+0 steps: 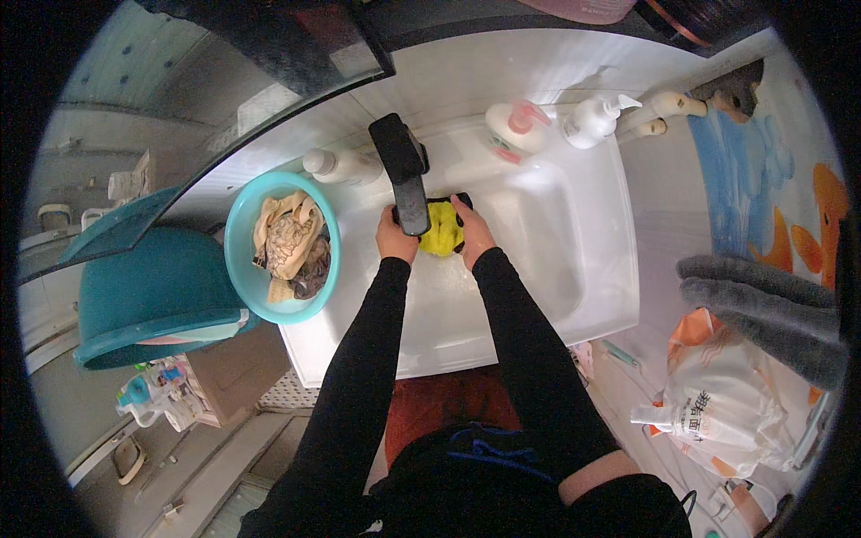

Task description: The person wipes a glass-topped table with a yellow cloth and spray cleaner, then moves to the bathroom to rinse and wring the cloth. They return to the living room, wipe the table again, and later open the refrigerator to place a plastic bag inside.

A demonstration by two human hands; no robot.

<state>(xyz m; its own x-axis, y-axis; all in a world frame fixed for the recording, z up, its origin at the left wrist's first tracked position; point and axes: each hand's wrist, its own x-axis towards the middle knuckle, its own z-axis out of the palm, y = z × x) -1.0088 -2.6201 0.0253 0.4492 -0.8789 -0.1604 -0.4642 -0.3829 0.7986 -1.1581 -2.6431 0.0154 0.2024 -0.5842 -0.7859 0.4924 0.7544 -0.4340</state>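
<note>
A bright yellow cloth item with black edging (442, 228) is held between both hands over the white washbasin (538, 249), under the dark faucet (410, 195). My left hand (395, 237) grips its left side, and the faucet partly hides those fingers. On the right side, my right hand (475, 228) has hold of the black part, thumb on top. Left of the hands stands a turquoise plastic basin (235, 269) with a beige printed cloth (288, 235) and a dark greyish cloth (313, 272) inside. Whether water is running cannot be told.
A white capped bottle (343, 166) stands left of the faucet; a pump bottle with a pink top (516, 131) and a white pump bottle (592, 122) stand at the back right. A mirror edge (269, 121) juts in at upper left. Grey towels (760, 289) and a plastic bag (726, 397) hang right.
</note>
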